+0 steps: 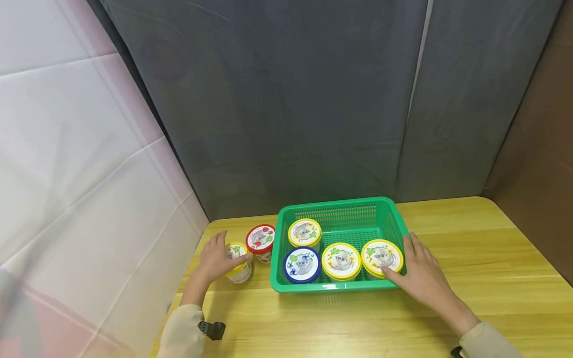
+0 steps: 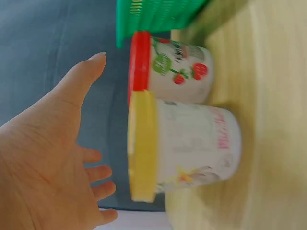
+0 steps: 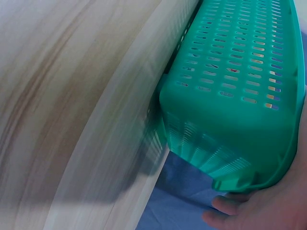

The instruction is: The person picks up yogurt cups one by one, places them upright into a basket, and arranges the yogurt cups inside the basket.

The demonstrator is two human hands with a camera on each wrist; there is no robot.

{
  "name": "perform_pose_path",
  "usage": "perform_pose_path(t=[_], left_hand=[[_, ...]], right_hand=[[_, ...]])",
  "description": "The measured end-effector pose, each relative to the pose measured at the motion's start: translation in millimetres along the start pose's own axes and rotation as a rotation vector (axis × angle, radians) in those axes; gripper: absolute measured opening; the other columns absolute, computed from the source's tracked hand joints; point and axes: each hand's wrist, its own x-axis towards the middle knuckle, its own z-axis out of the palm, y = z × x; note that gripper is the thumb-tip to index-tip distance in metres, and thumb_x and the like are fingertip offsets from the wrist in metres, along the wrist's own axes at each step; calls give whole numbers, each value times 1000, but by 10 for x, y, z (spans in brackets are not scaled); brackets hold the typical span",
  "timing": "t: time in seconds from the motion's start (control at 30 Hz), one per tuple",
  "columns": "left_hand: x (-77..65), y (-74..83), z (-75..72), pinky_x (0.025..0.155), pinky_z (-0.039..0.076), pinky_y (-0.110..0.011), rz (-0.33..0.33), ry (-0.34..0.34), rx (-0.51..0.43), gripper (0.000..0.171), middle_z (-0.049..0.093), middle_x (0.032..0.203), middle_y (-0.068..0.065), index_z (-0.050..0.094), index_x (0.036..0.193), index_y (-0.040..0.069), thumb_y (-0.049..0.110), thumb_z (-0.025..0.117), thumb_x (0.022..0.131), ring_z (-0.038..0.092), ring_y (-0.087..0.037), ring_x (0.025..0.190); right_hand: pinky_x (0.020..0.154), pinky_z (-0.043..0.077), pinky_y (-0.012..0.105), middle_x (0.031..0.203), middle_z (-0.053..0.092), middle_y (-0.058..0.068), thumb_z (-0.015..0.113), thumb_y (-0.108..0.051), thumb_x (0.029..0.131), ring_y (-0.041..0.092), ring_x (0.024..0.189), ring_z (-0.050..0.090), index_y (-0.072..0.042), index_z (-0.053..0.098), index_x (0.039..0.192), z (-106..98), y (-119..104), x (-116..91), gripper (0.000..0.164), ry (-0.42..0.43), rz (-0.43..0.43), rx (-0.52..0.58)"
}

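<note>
In the head view a yellow-lidded tub (image 1: 239, 274) stands on the table left of a green basket (image 1: 333, 287), beside a red-lidded tub (image 1: 260, 237). My left hand (image 1: 217, 261) is over the yellow-lidded tub, its thumb and fingers spread apart. The left wrist view shows this palm (image 2: 43, 163) bare, with a gap to the yellow lid (image 2: 142, 146). My right hand (image 1: 423, 273) grips the basket's right rim, thumb over the inside, fingers outside. The thumb overlaps a yellow-lidded tub (image 1: 381, 253) inside the basket. In the right wrist view fingertips (image 3: 225, 205) curl by the basket's corner.
Inside the basket are also a blue-lidded tub (image 1: 302, 265) and two more yellow-lidded tubs, one at the front (image 1: 341, 261) and one behind (image 1: 304, 232). A wooden table (image 1: 483, 258) lies beneath. Dark cloth (image 1: 291, 99) hangs behind; a white panel (image 1: 89, 149) stands left.
</note>
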Motion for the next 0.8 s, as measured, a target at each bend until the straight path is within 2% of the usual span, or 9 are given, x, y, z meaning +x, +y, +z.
perform_pose_path(t=[0.23, 0.43, 0.8], left_hand=[[-83, -118, 139, 113, 28, -67, -43, -27, -19, 115, 28, 153, -34, 22, 151, -8, 61, 74, 76, 29, -55, 139], [-151, -194, 189, 109, 32, -68, -49, -15, -12, 114, 33, 150, -35, 25, 148, -11, 57, 78, 74, 33, -56, 136], [-177, -266, 246, 107, 34, -64, -60, -16, -15, 108, 41, 141, -35, 30, 141, -14, 56, 77, 74, 38, -53, 131]], right_hand=[[103, 30, 75, 157, 22, 36, 61, -63, 88, 59, 136, 30, 13, 20, 151, -3, -1, -4, 107, -5, 5, 6], [104, 30, 75, 157, 22, 36, 61, -63, 88, 58, 137, 30, 12, 20, 152, 8, 8, 1, 107, -1, 4, 5], [104, 30, 75, 156, 22, 37, 61, -63, 87, 58, 137, 30, 13, 20, 151, -3, -2, -1, 107, -5, 5, 8]])
